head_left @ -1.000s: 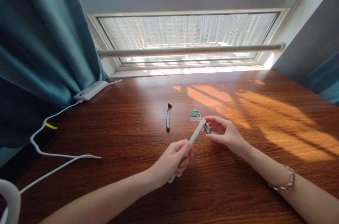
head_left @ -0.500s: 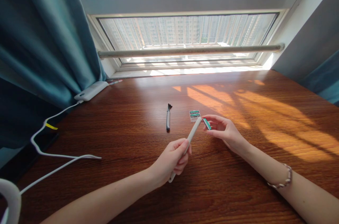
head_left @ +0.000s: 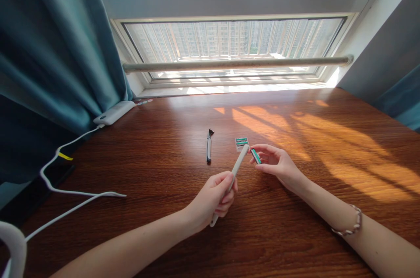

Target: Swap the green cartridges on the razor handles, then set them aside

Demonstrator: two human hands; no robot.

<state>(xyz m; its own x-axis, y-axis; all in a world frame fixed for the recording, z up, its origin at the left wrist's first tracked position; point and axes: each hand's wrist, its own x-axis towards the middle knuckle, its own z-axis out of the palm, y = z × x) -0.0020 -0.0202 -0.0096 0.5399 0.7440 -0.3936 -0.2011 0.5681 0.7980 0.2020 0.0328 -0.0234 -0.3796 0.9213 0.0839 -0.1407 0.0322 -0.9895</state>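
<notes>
My left hand is closed round a long, slim white handle, which slants up and to the right. Its lower end pokes out below my fist. Between the thumb and fingers of my right hand is a small green and black razor cartridge, held tilted just right of the handle's tip. Whether tip and cartridge touch, I cannot tell. Behind the tip lies a clear tray with green razor cartridges in it, partly covered by the handle. A grey and black razor lies on the table to the left.
The brown wooden table reaches to a window with a metal rail across it. At the left, a white power strip sits by the blue curtain, its white cable looping over the table. Sunlight patches fall on the right.
My right hand and the cartridge have shifted very slightly down and left. The white handle's tip has barely moved, and both hands keep their hold.
</notes>
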